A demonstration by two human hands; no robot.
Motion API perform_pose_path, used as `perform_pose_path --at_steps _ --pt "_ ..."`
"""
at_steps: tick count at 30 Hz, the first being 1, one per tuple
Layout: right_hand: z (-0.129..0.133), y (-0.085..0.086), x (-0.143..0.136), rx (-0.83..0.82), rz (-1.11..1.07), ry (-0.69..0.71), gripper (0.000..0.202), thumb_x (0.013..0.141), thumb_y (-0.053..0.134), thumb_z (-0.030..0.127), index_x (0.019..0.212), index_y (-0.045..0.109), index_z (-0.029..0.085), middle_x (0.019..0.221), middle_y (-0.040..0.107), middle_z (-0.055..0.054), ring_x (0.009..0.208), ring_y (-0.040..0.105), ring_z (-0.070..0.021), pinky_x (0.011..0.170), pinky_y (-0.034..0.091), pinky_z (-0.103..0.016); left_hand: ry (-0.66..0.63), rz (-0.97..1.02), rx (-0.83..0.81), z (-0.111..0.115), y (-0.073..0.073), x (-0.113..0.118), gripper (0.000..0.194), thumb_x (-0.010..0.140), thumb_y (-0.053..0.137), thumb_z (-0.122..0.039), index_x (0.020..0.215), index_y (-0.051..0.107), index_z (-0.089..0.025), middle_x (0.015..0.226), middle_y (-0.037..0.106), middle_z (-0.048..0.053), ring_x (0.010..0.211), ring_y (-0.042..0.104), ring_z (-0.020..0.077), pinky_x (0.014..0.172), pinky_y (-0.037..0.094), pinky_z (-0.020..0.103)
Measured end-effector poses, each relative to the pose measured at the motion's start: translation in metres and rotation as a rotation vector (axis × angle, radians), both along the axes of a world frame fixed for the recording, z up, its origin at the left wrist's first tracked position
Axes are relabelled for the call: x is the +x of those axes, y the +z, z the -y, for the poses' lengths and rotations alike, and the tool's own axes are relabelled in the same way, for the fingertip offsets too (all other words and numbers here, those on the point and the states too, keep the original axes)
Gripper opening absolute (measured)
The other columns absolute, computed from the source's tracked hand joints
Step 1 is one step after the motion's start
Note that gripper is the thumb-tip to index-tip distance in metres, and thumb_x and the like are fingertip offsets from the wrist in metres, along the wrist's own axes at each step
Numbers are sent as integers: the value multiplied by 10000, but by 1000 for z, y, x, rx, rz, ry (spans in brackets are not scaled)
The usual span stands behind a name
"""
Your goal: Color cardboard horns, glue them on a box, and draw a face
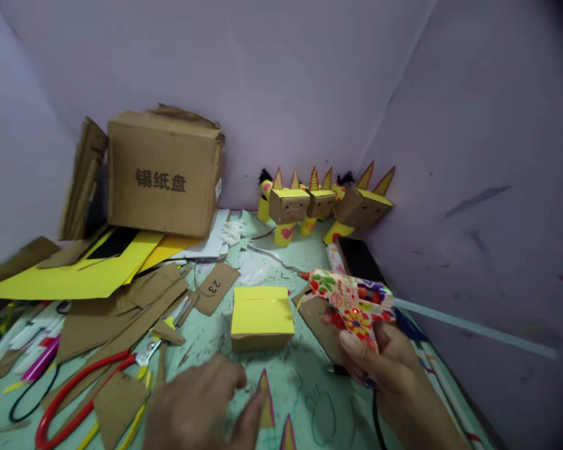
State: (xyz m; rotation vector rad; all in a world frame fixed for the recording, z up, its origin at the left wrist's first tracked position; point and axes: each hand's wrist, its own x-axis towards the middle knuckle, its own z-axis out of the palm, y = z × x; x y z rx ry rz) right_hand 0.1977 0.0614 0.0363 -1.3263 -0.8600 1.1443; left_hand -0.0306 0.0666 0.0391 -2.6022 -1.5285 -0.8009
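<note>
My right hand (387, 369) grips a flower-patterned hot glue gun (344, 300) by its handle, with a long clear glue stick (478, 331) out of its back and a red light lit. The nozzle points left, above the table. My left hand (201, 403), blurred by motion, is low in the middle, thumb and fingers apart. Its thumb overlaps a pointed cardboard piece (266, 403) edged in purple; whether they touch I cannot tell. A similar pointed piece (288, 435) lies by the bottom edge. Just beyond stands a small cardboard box (263, 342) with a yellow top.
Red-handled scissors (87, 400), cardboard scraps (122, 312) and markers (42, 356) crowd the left. A large cardboard box (164, 178) stands behind yellow sheets (75, 275). Several yellow figures with box heads (288, 206) line the back, near a dark phone-like slab (361, 256).
</note>
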Motion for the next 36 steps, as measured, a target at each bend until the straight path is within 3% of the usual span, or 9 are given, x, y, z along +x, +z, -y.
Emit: perform_pose_path --at_steps 2,6,11,15,20,24,28,31,36 --pt "4 5 -2 -14 111 -18 337 665 718 490 736 685 162 516 514 8 451 385 -115 419 281 -238 31 162 47 -18 9 -14 185 745 628 -329 892 569 -234 667 608 -31 588 618 153 551 483 234" --pt "10 17 2 -12 280 24 277 648 731 461 728 702 198 673 644 -49 563 521 -194 476 368 -276 42 214 -351 -47 15 -25 689 660 668 -251 1294 396 -247 893 624 0 656 609 156 575 512 253" --pt "7 14 14 41 257 -106 178 655 734 381 635 667 218 578 601 -32 596 545 -221 517 393 -303 10 280 -124 -24 14 -14 24 790 537 -231 801 558 -234 631 577 -34 535 566 130 517 444 224" --pt "2 6 17 53 81 -147 170 658 725 325 771 686 203 523 515 28 458 409 -126 439 310 -261 -172 -29 -342 8 4 9 124 781 509 -230 688 591 -225 629 635 5 552 622 180 502 433 270" --pt "-1 6 16 61 49 -81 208 679 691 316 832 696 176 473 443 61 405 329 -93 390 227 -242 -140 -376 -715 24 -9 40 235 730 579 -282 916 676 -176 1029 692 155 842 677 323 675 514 419" --pt "2 10 14 89 52 -52 276 690 677 315 926 692 174 462 421 72 408 334 -100 412 242 -249 -107 -404 -763 27 -11 51 247 714 616 -256 938 666 -164 1282 568 216 895 681 320 716 512 419" --pt "3 13 12 97 51 -51 321 684 673 331 968 675 181 446 428 75 400 327 -102 415 231 -252 -110 -278 -813 30 -14 51 91 742 555 -183 767 641 -199 956 713 80 699 689 224 620 502 322" --pt "2 11 12 83 28 -70 310 664 685 354 910 671 165 439 425 74 392 320 -96 386 224 -240 -330 3 -854 26 -10 45 144 701 546 -111 704 652 -208 753 686 22 682 650 171 641 495 274" --pt "-2 2 13 95 -19 -86 323 659 707 386 882 678 154 443 414 71 384 325 -89 360 237 -225 -351 458 -685 1 38 25 264 835 472 -312 708 691 -238 730 637 22 642 589 147 551 451 243"
